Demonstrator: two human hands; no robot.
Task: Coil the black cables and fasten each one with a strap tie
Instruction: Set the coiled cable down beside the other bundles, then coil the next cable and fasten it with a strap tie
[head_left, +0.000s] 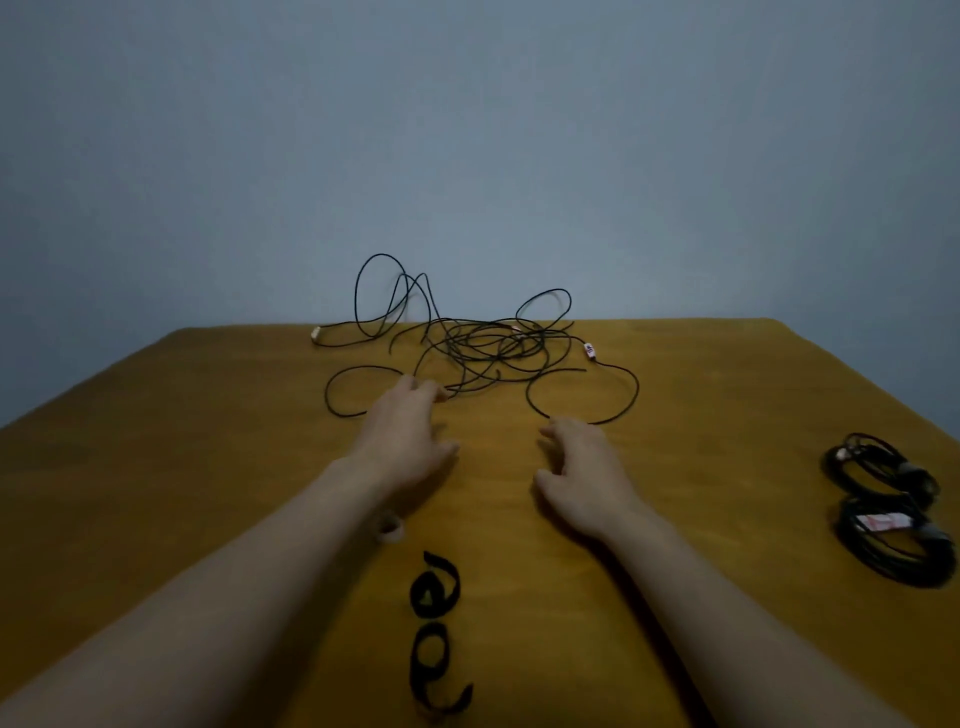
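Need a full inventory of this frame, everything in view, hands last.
loose cables: one tangle, number unclear, black, far centre of table
coiled cables: two, black, right edge of table
strap ties: two, black, curled, near centre of table
small ring: one, pale, beside the left forearm
table: one, orange-brown wood
wall: blue-grey, behind the table
left hand: fingers extended, tips at the tangle's near edge
right hand: fingers loosely curled, holds nothing, by a cable loop
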